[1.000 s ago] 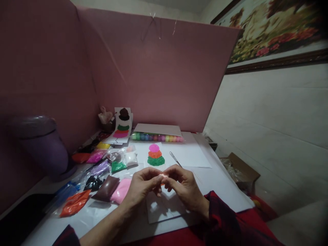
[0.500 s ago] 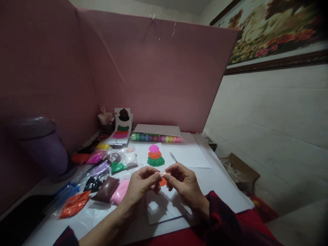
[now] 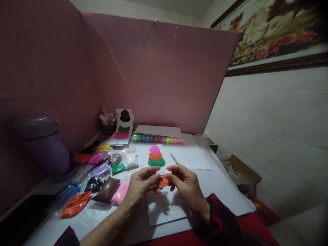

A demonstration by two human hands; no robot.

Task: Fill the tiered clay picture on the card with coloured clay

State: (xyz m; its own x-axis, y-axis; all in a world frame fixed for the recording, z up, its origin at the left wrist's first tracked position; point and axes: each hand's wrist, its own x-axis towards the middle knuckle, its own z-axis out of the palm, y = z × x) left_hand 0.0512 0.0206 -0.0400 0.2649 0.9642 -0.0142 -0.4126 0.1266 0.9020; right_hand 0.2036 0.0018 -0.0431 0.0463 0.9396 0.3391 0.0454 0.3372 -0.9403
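Observation:
Between both hands is a small piece of pale pink clay point(image 3: 164, 173), pinched at its two ends. My left hand point(image 3: 145, 181) grips the left end with thumb and fingertips, and my right hand point(image 3: 183, 181) grips the right end the same way. Just below them lies a white sheet point(image 3: 159, 213) with thin drawn lines. An orange clay patch point(image 3: 164, 182) shows beneath the fingers, partly hidden. Beyond the hands, pink, orange and green clay layers point(image 3: 156, 162) are stacked on the paper. A slim metal tool point(image 3: 173, 158) rests to their right.
On the left lie several bags of coloured clay, among them a brown bag point(image 3: 106, 189) and an orange bag point(image 3: 76, 205). A purple bin-like container point(image 3: 46, 147) stands at far left. Behind are a strip of coloured balls point(image 3: 157, 138) and a propped picture card point(image 3: 120, 128).
My hands have moved slightly apart, and more of the pale pink clay shows between the fingertips. The camera view has shifted a little.

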